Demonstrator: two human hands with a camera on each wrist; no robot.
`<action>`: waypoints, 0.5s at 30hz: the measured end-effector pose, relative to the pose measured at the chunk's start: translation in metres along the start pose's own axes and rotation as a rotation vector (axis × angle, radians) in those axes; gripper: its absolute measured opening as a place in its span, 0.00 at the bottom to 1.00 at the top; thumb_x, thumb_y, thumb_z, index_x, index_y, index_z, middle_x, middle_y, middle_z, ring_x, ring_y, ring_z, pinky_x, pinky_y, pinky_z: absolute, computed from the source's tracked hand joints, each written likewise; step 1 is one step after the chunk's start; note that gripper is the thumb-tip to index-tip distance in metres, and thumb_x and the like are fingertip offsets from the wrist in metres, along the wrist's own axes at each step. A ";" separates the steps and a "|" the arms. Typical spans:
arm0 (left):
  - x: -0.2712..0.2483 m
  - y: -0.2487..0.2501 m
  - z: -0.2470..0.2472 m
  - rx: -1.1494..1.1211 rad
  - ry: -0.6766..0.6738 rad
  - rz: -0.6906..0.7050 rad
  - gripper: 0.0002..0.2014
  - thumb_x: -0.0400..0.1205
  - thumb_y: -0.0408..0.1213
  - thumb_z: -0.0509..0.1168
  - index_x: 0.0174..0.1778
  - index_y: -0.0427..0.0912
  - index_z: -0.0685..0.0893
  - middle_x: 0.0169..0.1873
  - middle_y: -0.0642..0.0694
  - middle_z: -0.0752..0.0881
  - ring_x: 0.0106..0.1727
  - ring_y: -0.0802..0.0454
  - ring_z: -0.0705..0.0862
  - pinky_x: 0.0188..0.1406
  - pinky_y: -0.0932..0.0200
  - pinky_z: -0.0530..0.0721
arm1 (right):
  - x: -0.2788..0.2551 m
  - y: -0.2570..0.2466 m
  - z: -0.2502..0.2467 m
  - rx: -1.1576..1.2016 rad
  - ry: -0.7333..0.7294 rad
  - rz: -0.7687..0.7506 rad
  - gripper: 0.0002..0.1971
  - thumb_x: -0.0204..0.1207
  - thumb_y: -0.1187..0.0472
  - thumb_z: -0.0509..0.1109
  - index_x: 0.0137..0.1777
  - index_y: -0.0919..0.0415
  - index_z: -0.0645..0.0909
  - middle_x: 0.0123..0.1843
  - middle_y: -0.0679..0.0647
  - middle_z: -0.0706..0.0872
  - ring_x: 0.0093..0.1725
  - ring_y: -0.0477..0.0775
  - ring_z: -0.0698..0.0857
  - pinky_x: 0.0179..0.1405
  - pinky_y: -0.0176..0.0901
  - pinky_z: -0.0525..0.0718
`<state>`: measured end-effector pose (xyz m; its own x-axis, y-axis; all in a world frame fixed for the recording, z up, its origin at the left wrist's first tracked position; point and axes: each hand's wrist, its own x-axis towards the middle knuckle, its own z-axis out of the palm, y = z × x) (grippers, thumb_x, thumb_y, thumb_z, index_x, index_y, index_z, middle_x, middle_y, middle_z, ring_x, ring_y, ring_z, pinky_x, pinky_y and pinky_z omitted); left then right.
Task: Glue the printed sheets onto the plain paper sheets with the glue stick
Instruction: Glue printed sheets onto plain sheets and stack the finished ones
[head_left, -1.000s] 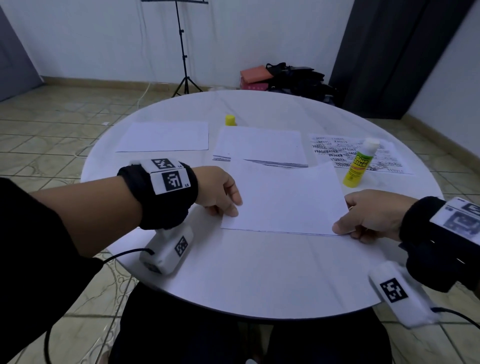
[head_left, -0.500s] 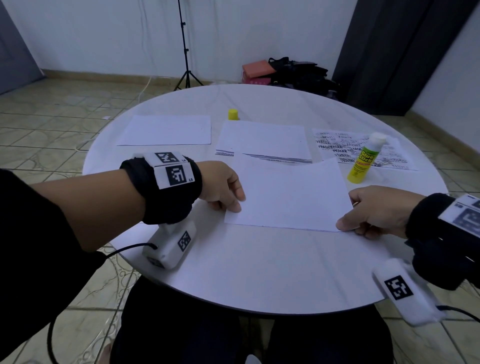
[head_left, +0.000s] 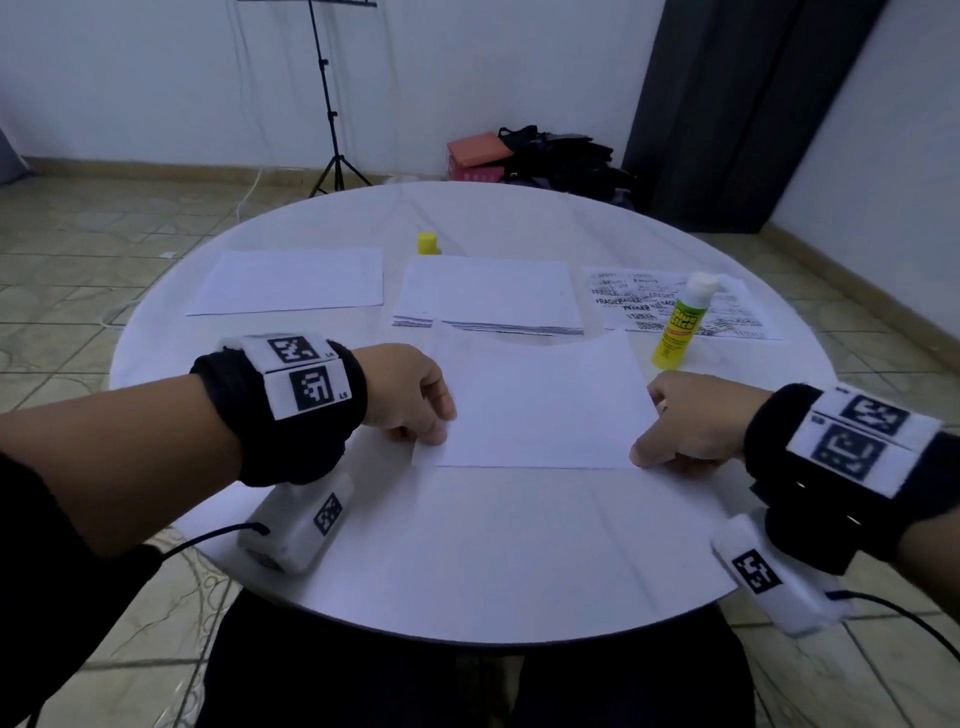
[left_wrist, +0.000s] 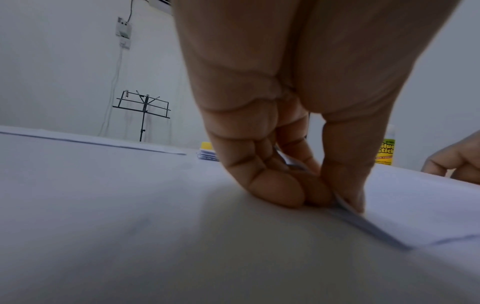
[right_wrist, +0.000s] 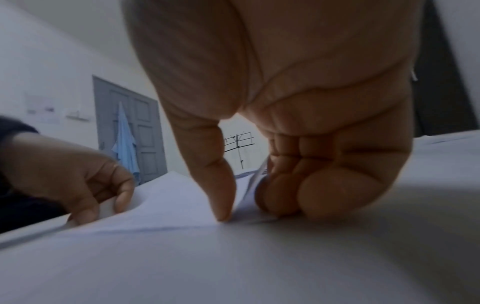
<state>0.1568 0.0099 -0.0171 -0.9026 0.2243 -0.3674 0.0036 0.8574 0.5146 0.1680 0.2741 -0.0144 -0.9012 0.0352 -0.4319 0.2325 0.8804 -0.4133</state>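
Note:
A white sheet (head_left: 540, 405) lies blank side up at the middle of the round table (head_left: 467, 561). My left hand (head_left: 434, 426) pinches its near left corner between thumb and curled fingers (left_wrist: 275, 191). My right hand (head_left: 647, 454) pinches its near right corner (right_wrist: 246, 197), which is lifted slightly. The glue stick (head_left: 680, 325) stands upright with its cap off beyond the sheet's right edge; its yellow cap (head_left: 428, 243) stands farther back. A plain sheet (head_left: 291, 280) lies at the back left, a stack of sheets (head_left: 488, 296) at the back middle, printed sheets (head_left: 727, 304) at the back right.
The table's near edge runs just in front of my wrists. A music stand (head_left: 332, 104) and a pile of bags (head_left: 550, 156) are on the tiled floor behind the table. A dark curtain (head_left: 737, 104) hangs at the right.
Both hands keep their hold on the sheet's near corners. The sheet has barely shifted on the table; mostly the head view has moved.

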 end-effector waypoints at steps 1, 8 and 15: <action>0.001 0.000 0.000 0.010 0.000 -0.002 0.08 0.74 0.34 0.75 0.42 0.48 0.83 0.13 0.58 0.79 0.23 0.60 0.78 0.17 0.76 0.71 | 0.000 0.000 -0.002 -0.014 0.003 0.008 0.11 0.64 0.68 0.75 0.45 0.67 0.80 0.31 0.58 0.81 0.28 0.57 0.79 0.29 0.41 0.77; 0.003 -0.002 0.000 0.051 -0.014 0.007 0.08 0.73 0.36 0.76 0.42 0.50 0.83 0.19 0.55 0.81 0.24 0.58 0.79 0.19 0.77 0.71 | 0.000 0.008 -0.011 0.098 -0.050 0.057 0.10 0.70 0.75 0.72 0.43 0.63 0.74 0.34 0.64 0.78 0.28 0.56 0.75 0.24 0.38 0.74; 0.003 -0.003 0.000 0.037 -0.007 0.002 0.09 0.73 0.36 0.76 0.41 0.51 0.83 0.16 0.56 0.80 0.27 0.55 0.79 0.20 0.78 0.71 | 0.005 0.012 -0.008 0.097 -0.030 0.044 0.11 0.70 0.75 0.72 0.48 0.64 0.76 0.38 0.65 0.81 0.31 0.57 0.77 0.24 0.38 0.77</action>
<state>0.1542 0.0080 -0.0198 -0.8995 0.2292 -0.3720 0.0214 0.8735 0.4863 0.1634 0.2883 -0.0151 -0.8784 0.0576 -0.4744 0.3073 0.8284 -0.4683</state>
